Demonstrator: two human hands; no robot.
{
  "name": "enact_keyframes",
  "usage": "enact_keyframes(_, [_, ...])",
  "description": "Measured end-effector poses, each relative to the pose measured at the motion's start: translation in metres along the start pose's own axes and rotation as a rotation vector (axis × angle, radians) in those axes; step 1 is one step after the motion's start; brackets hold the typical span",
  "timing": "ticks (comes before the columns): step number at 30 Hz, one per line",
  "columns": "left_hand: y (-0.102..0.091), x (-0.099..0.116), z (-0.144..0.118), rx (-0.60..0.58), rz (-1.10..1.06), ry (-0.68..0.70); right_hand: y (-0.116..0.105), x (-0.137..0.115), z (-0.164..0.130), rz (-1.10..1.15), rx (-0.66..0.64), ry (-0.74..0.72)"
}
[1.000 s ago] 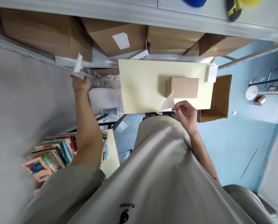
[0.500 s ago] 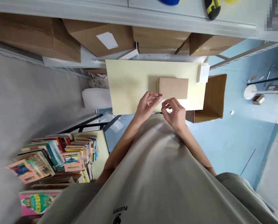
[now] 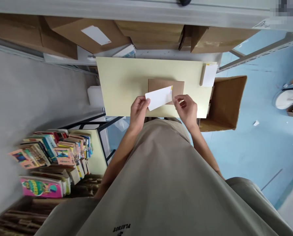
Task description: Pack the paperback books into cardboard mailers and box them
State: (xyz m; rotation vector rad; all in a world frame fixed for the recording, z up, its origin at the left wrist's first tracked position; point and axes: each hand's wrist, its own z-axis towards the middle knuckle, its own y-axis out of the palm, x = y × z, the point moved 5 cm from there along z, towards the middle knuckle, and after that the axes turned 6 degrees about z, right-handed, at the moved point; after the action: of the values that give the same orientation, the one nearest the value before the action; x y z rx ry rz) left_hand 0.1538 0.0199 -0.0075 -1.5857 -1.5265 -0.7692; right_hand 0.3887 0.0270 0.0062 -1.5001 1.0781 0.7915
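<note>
Label (image 3: 159, 97) pinched in my left hand (image 3: 138, 111) and right hand (image 3: 187, 110), over the box (image 3: 177, 86); pressing it down flat would need alignment.

Left hand (image 3: 138, 110): raised before the torso, fingers curled, thumb and fingertips pinched closed | Right hand (image 3: 187, 109): level with the left, near it, fingers bent, thumb and forefinger pinched | Forearms: both bare, extended forward from the body, converging toward the hands | Wrists: roughly straight.
</note>
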Motion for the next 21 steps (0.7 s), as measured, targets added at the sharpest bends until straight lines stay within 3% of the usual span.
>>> enact_keyframes(3, [0.018, 0.000, -0.008, 0.023, 0.015, -0.029, -0.021, 0.031, 0.020, 0.077, -0.042, 0.060])
enact_keyframes(9, [0.044, -0.016, -0.019, 0.036, 0.042, -0.053, -0.029, 0.063, 0.033, 0.168, -0.209, 0.133])
enact_keyframes(15, [0.042, -0.065, -0.008, 0.189, -0.073, -0.127, -0.032, 0.045, 0.017, 0.037, -0.265, -0.021])
enact_keyframes(21, [0.030, -0.090, 0.019, 0.180, -0.075, -0.131, -0.024, 0.033, -0.015, -0.142, -0.297, -0.085])
